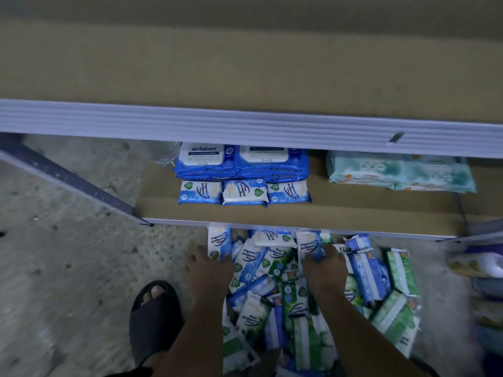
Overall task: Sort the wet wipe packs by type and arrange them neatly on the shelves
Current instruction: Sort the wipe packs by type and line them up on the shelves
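Blue-white packs jumbled among green packs, apparently pine-labelled.

My forearms reach forward and down, side by side, knuckles up. My left hand curls its fingers on the lower end of a blue-and-white pack; my right hand grips a second pack likewise.

Two large packs are deep blue with white lids. Three small packs are white and blue with green shield badges. Pale teal packs carry orange marks. Below lie blue-and-white packs and green-and-white packs. The shelf board is brown, the floor speckled grey, the sandal black.
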`<state>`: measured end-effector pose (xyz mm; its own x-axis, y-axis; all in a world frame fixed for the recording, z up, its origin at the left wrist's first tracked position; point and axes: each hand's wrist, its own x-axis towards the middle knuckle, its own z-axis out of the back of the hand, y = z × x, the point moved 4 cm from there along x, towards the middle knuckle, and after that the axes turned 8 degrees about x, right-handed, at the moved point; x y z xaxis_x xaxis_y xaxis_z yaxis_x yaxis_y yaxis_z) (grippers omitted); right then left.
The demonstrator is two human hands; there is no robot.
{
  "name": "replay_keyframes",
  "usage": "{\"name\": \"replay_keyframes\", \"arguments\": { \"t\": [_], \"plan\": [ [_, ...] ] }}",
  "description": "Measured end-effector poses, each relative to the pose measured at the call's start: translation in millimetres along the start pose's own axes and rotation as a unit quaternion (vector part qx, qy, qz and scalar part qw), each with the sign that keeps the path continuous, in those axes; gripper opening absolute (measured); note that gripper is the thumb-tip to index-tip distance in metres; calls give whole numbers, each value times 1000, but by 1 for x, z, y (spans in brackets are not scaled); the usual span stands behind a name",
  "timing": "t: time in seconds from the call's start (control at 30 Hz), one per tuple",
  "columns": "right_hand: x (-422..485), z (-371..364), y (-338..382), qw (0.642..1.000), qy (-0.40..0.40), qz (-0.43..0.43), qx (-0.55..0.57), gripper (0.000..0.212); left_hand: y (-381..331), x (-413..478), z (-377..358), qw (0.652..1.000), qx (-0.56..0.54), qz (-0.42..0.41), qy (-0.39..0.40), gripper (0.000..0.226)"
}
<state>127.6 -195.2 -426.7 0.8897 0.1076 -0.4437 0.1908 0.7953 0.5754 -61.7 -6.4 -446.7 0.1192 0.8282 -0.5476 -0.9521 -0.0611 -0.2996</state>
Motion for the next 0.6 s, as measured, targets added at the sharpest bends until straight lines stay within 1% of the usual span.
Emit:
{"name": "replay_keyframes", "arguments": {
  "t": [0.07,0.1,0.17,0.23,0.4,0.47,0.6],
  "plan": [
    [-1,-2,4,998,20,1,-53,48,4,4,-3,1000,9,9,11,70],
    [-1,-3,5,996,36,-1,-80,55,5,5,-4,1000,15,8,18,74],
    [-1,-5,8,990,67,-11,-121,68,5,9,-5,999,43,4,30,79],
    [1,-8,9,987,81,-23,-136,76,3,13,-7,997,65,0,39,80],
    [12,-17,15,983,79,-36,-162,78,1,25,-14,996,72,3,49,84],
    [17,-19,15,982,78,-39,-165,80,1,29,-17,997,59,9,50,83],
    [22,-20,19,980,81,-34,-178,75,0,33,-19,998,42,10,33,78]
  ]
}}
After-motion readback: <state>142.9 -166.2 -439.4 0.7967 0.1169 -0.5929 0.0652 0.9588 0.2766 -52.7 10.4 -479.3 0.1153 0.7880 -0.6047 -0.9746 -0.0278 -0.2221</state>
